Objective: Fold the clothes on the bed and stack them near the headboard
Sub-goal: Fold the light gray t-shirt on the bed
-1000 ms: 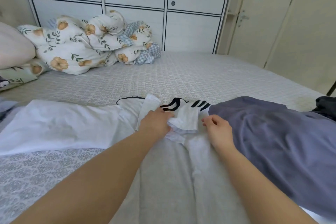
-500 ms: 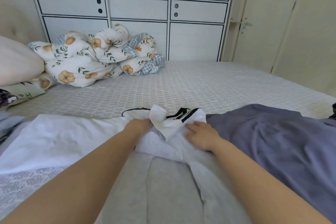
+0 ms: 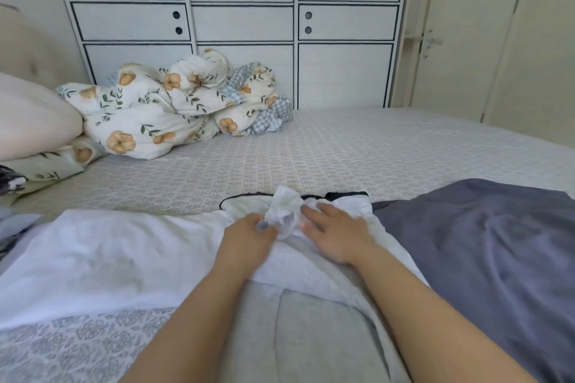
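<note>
Left hand (image 3: pixel 249 233): fingers (image 3: pixel 263 226) curled, thumb and forefinger pinching a bunched fold of the white garment (image 3: pixel 124 252). Right hand (image 3: pixel 334 232): fingers (image 3: pixel 314 211) straight and slightly spread, pressing flat on the same garment just right of the bunched fold. The white garment lies spread across the bed (image 3: pixel 342 149), extending left of the hands; black trim shows along its far edge just beyond the fingertips. Under it, nearer the person, lies a light grey garment (image 3: pixel 280 336). A blue-grey garment (image 3: pixel 485 246) lies right of the white garment, touching it. Beyond the white garment, at the far left of the bed, sits a rumpled floral duvet (image 3: pixel 149 115) beside a pale pillow (image 3: pixel 34 115) and the padded headboard (image 3: pixel 34 50). A white wardrobe (image 3: pixel 242 22) stands behind the bed. No brand, label or writing is legible on any item.
</note>
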